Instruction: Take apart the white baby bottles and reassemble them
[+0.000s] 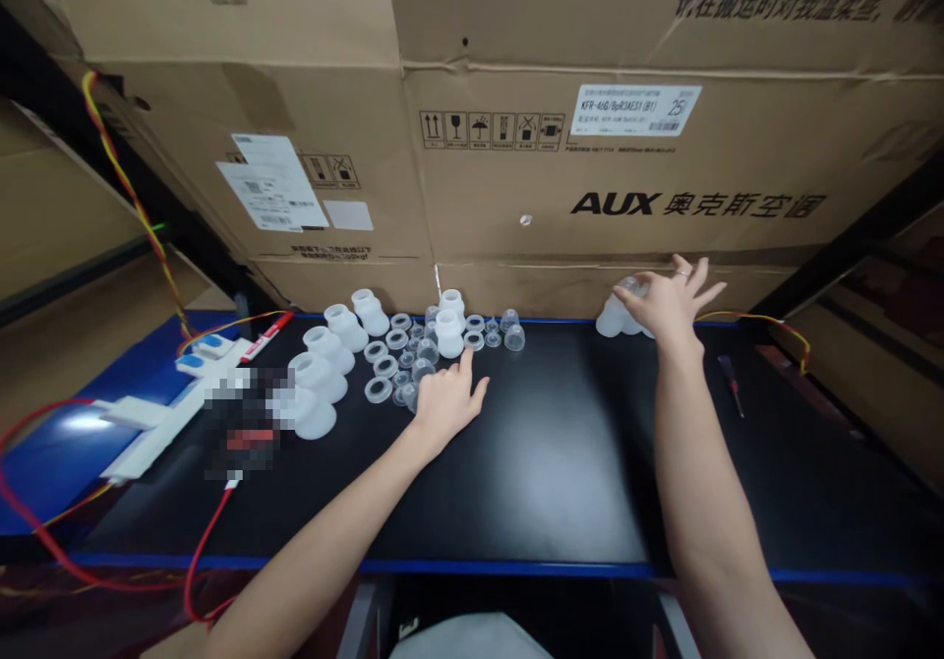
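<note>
White bottles (609,320) stand partly behind the right hand's (668,307) fingers (632,300).

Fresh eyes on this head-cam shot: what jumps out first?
The huge AUX-printed cardboard filling the background. Next, milky bottle-shaped pieces lined up left on the black tabletop, with small clear rings beyond the left hand. The right hand is at a similar cluster, back right.

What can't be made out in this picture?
In the head view:
White containers at right: partly hidden by the right hand; its grip is unclear.
Clear caps: partly covered by the left hand.
Dark object: blurred by pixelation.
Carton lettering: cut off by the right edge.
</note>
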A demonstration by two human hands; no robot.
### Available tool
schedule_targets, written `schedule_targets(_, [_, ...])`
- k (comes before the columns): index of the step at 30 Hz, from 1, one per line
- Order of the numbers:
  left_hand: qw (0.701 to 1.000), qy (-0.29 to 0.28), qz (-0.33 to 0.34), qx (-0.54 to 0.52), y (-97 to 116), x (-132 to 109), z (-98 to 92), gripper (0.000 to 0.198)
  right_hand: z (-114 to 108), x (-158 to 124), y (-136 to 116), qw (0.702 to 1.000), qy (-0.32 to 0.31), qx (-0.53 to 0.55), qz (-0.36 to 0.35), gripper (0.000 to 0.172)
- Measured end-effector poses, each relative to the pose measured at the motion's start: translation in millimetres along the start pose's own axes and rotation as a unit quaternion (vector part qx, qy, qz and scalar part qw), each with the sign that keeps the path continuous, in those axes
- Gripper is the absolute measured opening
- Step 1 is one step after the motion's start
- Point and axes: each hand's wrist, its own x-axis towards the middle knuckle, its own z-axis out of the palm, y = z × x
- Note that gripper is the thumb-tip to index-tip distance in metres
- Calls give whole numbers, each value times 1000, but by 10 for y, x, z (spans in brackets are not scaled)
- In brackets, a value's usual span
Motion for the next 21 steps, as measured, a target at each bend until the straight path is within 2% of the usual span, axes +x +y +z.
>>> schedule_targets(5, [997,15,68,-23,66,-75,31,61,-216,-17,-142,999,-17,35,-23,31])
schedule_targets(7, [992,54,100,-51,88,-103,50,60,-343,-24,-246,995,-22,85,-48,29])
schedule_targets(10, [970,158,144,-118,113,-129,77,62,-522,-93,-477,972,-21,219,-82,32])
schedule_targets(13, [930,274,156,-190,136,-141,88,77,-659,-278,-794,924,-77,353,-127,35])
schedule_targets(16, [895,345,145,-243,146,-161,80,99,-747,-541,-1126,855,-207,425,-212,39])
schedule_targets(18, [881,339,125,-307,146,-183,68,109,-777,-707,-1310,805,-291,436,-279,42])
schedule_targets(19, [875,313,111,-353,146,-195,59,107,-782,-774,-1382,781,-329,433,-306,42])
schedule_targets(21, [858,227,88,-453,152,-215,31,84,-772,-864,-1478,748,-386,418,-343,39])
